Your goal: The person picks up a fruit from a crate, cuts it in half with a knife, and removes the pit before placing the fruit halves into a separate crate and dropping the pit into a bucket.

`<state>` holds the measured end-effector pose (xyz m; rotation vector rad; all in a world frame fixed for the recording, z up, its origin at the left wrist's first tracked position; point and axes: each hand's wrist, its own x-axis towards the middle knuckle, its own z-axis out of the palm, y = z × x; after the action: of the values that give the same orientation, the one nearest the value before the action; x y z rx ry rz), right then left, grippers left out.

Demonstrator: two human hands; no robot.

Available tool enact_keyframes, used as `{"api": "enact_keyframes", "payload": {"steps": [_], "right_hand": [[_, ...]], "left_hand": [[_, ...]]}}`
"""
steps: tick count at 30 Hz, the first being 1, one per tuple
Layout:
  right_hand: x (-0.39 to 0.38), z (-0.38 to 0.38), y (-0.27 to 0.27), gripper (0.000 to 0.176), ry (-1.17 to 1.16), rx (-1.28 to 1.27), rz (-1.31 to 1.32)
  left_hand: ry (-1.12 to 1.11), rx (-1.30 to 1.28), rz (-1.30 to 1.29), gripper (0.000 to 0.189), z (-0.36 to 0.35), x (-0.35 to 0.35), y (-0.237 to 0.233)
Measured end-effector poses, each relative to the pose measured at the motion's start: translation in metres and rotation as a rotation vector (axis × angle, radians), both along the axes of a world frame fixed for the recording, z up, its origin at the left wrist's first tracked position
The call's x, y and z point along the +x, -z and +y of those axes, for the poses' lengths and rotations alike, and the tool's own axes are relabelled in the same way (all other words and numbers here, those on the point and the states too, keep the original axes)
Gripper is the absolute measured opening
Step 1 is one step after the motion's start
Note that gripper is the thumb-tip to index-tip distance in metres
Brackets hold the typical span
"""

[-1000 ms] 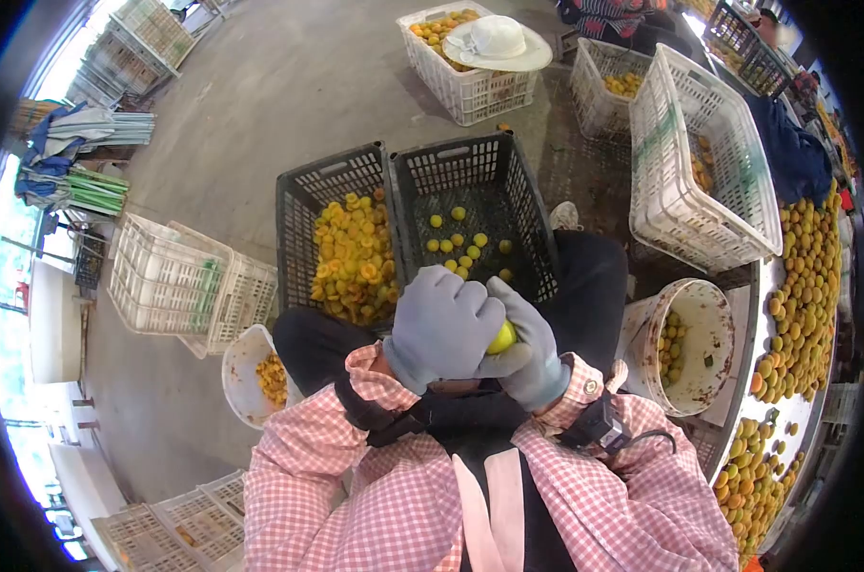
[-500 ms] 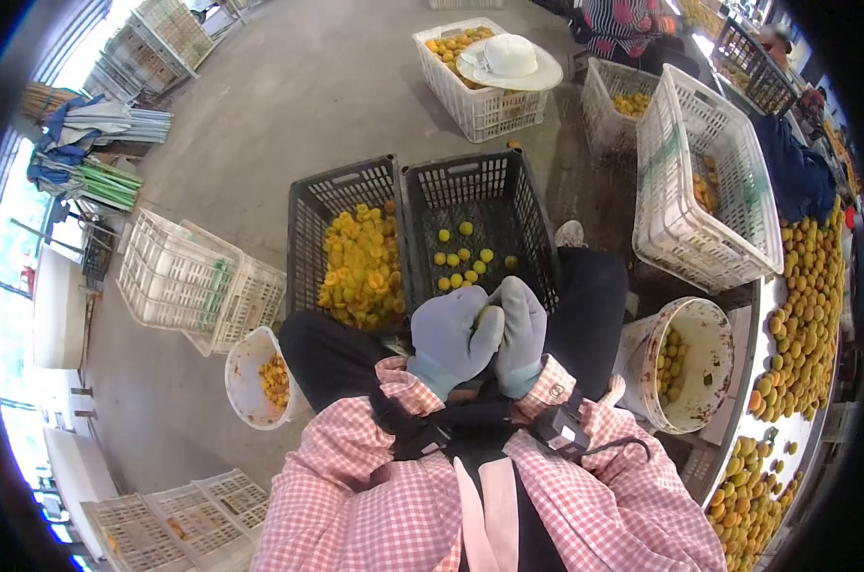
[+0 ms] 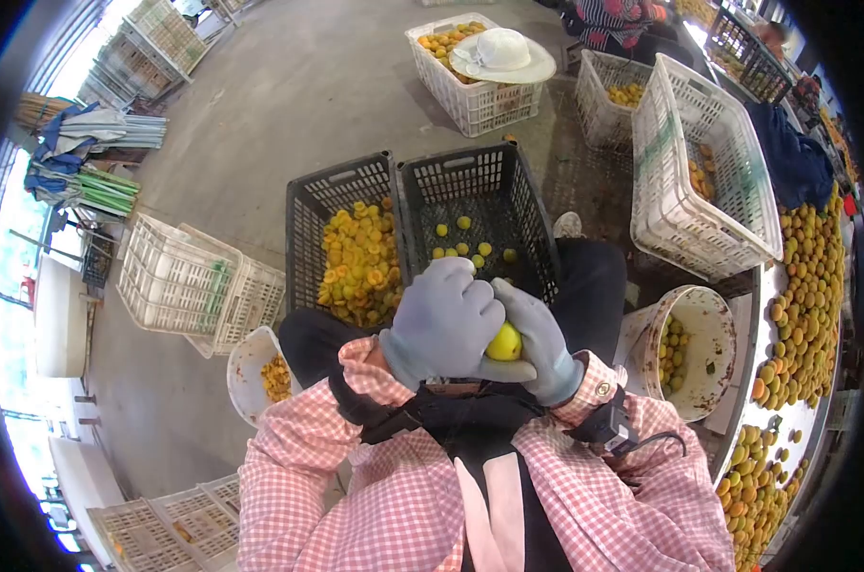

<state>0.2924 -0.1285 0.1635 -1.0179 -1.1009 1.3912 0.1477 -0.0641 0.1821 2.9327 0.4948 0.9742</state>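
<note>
Clasping yellow-green apricot [image 3: 504, 344] above lap [image 3: 470, 419] in curled right hand [image 3: 538, 345] | bracing with tightly folded left hand [image 3: 443, 319], contents hidden | might slip loose, dropping lapward, if squeezed unevenly between gray gloves [image 3: 422, 319]

At the centre, the left hand [image 3: 444, 322] covers part of the green-yellow fruit [image 3: 505, 342]; its palm is hidden. At upper right, the top edge cuts off a seated person [image 3: 611, 23]. At lower left, the bottom edge crops white crates [image 3: 176, 526].
</note>
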Motion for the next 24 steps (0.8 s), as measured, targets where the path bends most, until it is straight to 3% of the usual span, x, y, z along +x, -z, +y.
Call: {"api": "enact_keyframes", "payload": {"steps": [1,2,4,7,11,13,14,16,17,19,23,24], "right_hand": [[0.002,-0.001,-0.003,0.029,0.112,0.487,-0.526],[0.001,0.000,-0.004,0.029,0.113,0.487,-0.526],[-0.006,0.004,-0.007,0.033,0.029,-0.114,0.081],[-0.005,0.008,-0.011,0.030,-0.106,-0.282,0.187],[-0.003,0.006,-0.005,0.030,-0.165,-0.184,0.045],[-0.004,0.008,-0.009,0.027,-0.137,-0.335,0.284],[-0.004,0.007,-0.010,0.027,-0.138,-0.334,0.284],[-0.006,0.002,-0.010,0.026,-0.006,-0.040,0.141],[-0.009,-0.002,-0.004,0.026,-0.008,-0.041,0.140],[-0.019,-0.003,0.008,0.025,0.261,0.144,-0.082],[-0.022,-0.009,-0.017,0.029,0.349,0.196,-0.140],[-0.026,-0.009,-0.020,0.029,0.387,0.180,0.023]], "left_hand": [[-0.034,0.027,0.010,0.061,0.003,-0.001,-0.001],[-0.063,0.054,0.023,0.060,0.005,-0.002,-0.002],[-0.043,0.037,0.003,0.057,0.002,-0.005,-0.013],[-0.024,0.037,-0.033,0.055,-0.004,-0.007,-0.015],[0.004,0.109,-0.047,0.056,-0.003,-0.006,-0.014],[0.003,0.091,-0.050,0.055,-0.004,-0.005,-0.015],[0.003,0.079,-0.050,0.055,-0.003,-0.004,-0.017],[-0.007,0.051,-0.102,0.052,-0.001,-0.001,-0.018],[-0.019,0.022,-0.154,0.050,-0.001,0.000,-0.018],[-0.042,0.009,-0.184,0.048,-0.006,0.002,-0.020],[-0.082,-0.101,-0.247,0.040,-0.014,0.005,-0.019],[-0.082,-0.107,-0.246,0.040,-0.017,0.005,-0.016]]}}
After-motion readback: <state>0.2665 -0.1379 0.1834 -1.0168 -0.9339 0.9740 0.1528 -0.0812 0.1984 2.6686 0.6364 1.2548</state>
